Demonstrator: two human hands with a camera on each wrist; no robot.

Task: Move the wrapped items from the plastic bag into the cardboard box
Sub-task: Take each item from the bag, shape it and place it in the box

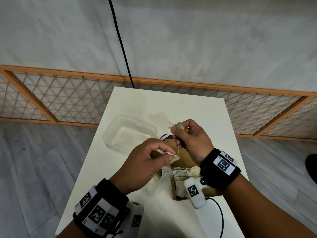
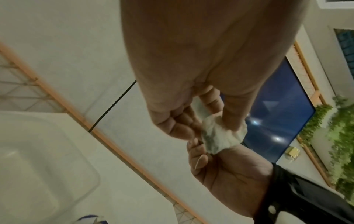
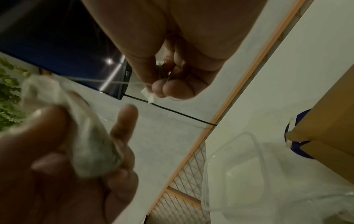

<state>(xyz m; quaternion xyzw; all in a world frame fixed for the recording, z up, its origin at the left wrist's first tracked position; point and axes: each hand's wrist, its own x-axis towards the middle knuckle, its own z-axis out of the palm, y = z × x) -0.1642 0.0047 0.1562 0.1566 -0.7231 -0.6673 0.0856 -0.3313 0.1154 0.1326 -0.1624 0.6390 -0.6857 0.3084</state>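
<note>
Both hands were raised above the white surface [image 1: 197, 117], each with a pale wrapped item pinched in its grip. The right hand [image 1: 190, 140] held a wrapped item [image 1: 177, 125] between thumb and curled fingers, up beyond the far end of the cardboard box [image 1: 181, 157]. The left hand [image 1: 145, 162] pinched a second, flatter wrapped piece [image 1: 173, 156] at its fingertips, nearer the person. A thin string [image 1: 178, 148] ran between the two hands — in the right wrist view it stretched across from the left hand's fingers [image 3: 170, 87] toward the bundle.

Below the hands the cardboard box lay open on the surface, with several more pale wrapped items [image 1: 185, 172] already inside it. The crumpled clear plastic bag [image 1: 163, 177] lay just beside the box on its left, some pale contents still showing through it. A clear plastic container [image 1: 128, 133] sat farther out on the surface, to the left — well apart from the bag. A black cable [image 1: 221, 219] curved along the near right part of the surface.
</note>
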